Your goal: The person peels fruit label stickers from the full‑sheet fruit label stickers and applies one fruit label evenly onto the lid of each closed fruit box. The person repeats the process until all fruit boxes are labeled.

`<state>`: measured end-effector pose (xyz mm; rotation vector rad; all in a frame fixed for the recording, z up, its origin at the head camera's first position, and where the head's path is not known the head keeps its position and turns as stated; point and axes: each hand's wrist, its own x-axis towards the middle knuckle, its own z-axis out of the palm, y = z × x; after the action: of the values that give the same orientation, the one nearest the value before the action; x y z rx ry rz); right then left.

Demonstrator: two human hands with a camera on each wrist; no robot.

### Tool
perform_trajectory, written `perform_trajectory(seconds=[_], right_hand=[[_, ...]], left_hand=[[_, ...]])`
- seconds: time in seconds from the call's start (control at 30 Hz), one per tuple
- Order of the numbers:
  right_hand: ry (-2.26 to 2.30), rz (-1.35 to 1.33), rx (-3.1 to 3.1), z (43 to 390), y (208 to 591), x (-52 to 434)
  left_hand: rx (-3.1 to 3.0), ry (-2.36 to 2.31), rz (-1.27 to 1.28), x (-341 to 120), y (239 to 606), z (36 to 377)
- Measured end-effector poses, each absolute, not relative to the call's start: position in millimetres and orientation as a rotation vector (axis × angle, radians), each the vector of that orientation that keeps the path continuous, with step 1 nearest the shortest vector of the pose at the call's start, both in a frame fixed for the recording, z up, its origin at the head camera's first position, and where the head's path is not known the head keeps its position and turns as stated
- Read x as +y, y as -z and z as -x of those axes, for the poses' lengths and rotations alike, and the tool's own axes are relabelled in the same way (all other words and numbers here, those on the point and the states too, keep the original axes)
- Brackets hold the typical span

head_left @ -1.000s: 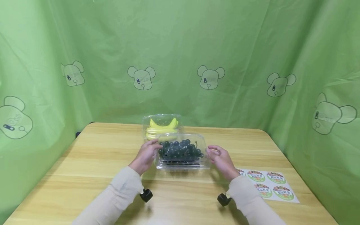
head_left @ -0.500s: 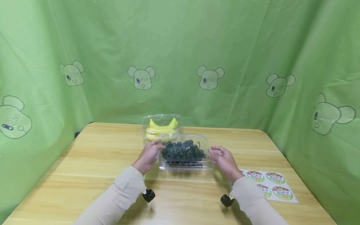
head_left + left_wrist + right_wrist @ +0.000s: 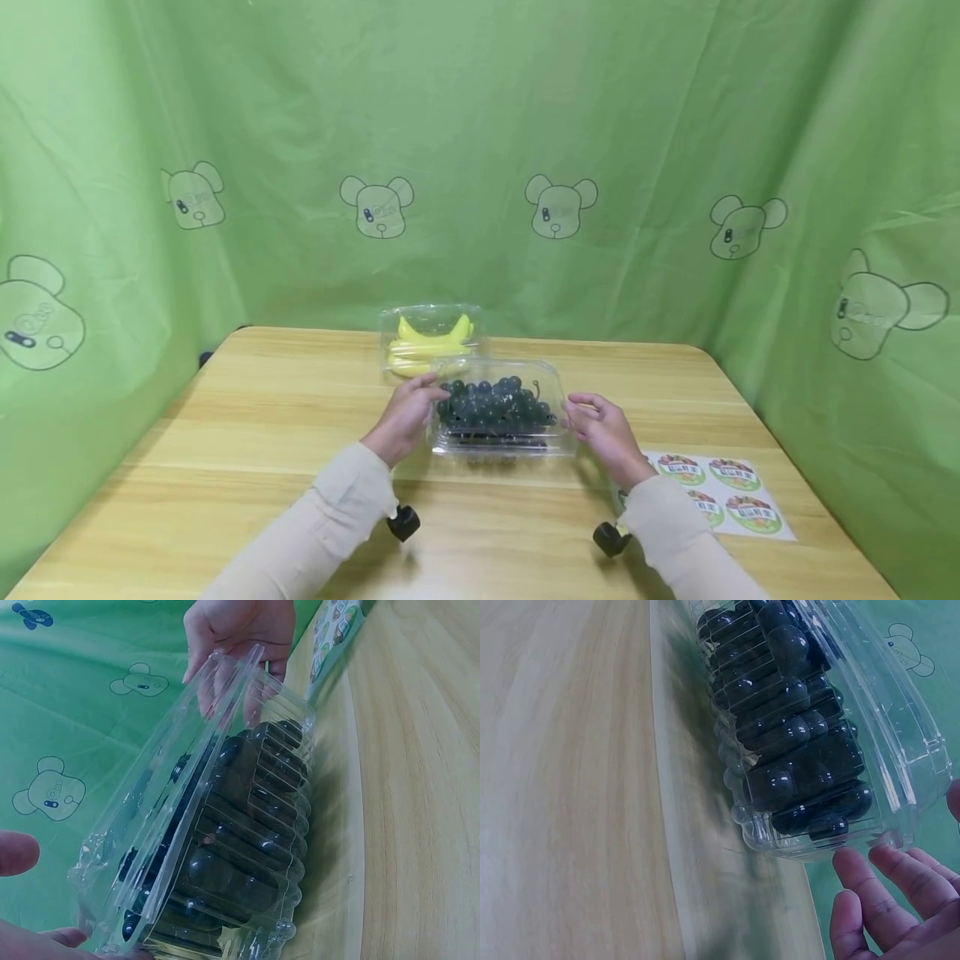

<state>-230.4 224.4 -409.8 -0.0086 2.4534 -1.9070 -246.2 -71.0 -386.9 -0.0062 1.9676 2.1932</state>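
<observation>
A clear plastic clamshell box [image 3: 495, 451] holds a bunch of dark grapes [image 3: 495, 406] near the middle of the head view. My left hand [image 3: 403, 419] grips its left end, thumb near the top edge. On the opposite end, my right hand [image 3: 606, 433] holds the edge with its fingertips. In the left wrist view, the lid and ribbed base of the box [image 3: 196, 825] lie close together; whether the lid is latched I cannot tell. The right wrist view shows bent fingers [image 3: 911, 881] at the box's corner. The box appears slightly raised above the table.
Behind the grapes stands another clear box [image 3: 480, 317] with yellow bananas [image 3: 431, 342]. A sheet of round fruit stickers [image 3: 712, 492] lies at the right, partly covered by my right forearm. Green curtains [image 3: 480, 100] surround the wooden table [image 3: 262, 467].
Both hands have shifted a little to the right and slightly towards me, with the grape box between them. The banana box and sticker sheet have stayed in place.
</observation>
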Motion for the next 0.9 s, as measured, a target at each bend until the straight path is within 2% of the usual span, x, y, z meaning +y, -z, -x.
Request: perform_trajectory(seconds=[0.9], right_hand=[[1.921,-0.009,2.439,227.1,415.7,225.1]], left_hand=[[1.933,-2.196,0.009,-71.9,389.2,241.4]])
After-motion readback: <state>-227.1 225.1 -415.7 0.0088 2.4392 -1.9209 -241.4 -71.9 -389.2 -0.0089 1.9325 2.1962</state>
